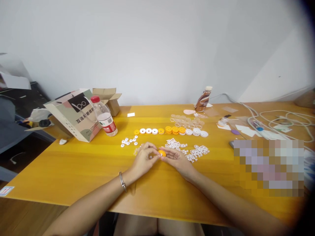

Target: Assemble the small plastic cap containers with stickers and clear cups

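Note:
My left hand [144, 159] and my right hand [176, 158] meet at the middle of the yellow wooden table [73, 170], fingers curled together around a small orange disc [162, 153]. A metal bracelet [122, 182] circles my left wrist. Just beyond the hands lie a pile of small white flat parts [194, 151] on the right and scattered small white caps [129, 141] on the left. Farther back runs a row of orange and white discs [172, 130], and behind it a cluster of clear rings [187, 120].
A water bottle with a red cap [104, 117] leans against a paper bag [73, 116] at the left, with an open cardboard box [110, 98] behind. A brown drink bottle [203, 99] stands at the back. White cables [278, 119] and small items crowd the right side.

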{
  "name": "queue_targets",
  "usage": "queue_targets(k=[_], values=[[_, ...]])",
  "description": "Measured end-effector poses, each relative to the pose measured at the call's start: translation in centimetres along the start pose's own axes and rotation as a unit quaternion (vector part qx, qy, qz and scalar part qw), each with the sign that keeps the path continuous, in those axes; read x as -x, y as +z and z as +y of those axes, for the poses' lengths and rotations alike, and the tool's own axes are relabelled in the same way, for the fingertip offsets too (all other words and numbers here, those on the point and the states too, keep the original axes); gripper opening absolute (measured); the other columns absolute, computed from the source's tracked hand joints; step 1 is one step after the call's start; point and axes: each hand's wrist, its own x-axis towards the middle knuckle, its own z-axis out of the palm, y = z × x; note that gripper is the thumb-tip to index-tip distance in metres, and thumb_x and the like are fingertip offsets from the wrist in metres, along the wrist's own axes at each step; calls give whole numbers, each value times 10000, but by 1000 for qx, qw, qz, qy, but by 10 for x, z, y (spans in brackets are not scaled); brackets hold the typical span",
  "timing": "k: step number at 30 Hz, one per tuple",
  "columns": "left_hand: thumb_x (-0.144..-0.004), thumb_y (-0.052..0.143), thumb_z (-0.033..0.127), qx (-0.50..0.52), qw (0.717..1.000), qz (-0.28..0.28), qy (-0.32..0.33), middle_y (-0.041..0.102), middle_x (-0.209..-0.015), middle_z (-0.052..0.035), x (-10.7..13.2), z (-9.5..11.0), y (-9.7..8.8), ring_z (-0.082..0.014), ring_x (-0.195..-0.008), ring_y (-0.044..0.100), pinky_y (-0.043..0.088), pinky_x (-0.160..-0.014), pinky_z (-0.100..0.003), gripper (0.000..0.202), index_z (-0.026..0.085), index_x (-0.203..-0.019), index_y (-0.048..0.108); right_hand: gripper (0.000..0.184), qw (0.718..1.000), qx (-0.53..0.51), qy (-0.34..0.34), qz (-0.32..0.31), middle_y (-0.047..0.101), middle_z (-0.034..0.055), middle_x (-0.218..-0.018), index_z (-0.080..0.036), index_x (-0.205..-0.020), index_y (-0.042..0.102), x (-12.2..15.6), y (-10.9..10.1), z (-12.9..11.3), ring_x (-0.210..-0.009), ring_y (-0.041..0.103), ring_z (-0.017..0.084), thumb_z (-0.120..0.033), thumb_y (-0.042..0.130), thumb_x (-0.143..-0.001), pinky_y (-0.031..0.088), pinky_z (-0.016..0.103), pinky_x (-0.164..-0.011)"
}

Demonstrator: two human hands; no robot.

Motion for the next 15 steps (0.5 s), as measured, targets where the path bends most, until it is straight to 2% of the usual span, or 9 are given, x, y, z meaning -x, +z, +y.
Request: queue_targets(k=[10,15], values=[[-731,584,240,9,999,34,25,532,-885,-39,1,-1,6,-163,-841,495,401,-727,-294,72,208,-733,649,372,1000,-21,5,20,663,25,-859,-215,-947,623,-1,-1,2,-807,606,157,-289,702,-591,437,354,-851],[-748,560,233,21,998,28,55,543,-858,-39,-3,-3,-4,-152,-835,511,409,-758,-288,93,199,-749,646,361,999,-23,14,22,664,23,-866,-222,-940,625,-1,-2,0,-809,607,154,-294,699,-595,447,335,-830]])
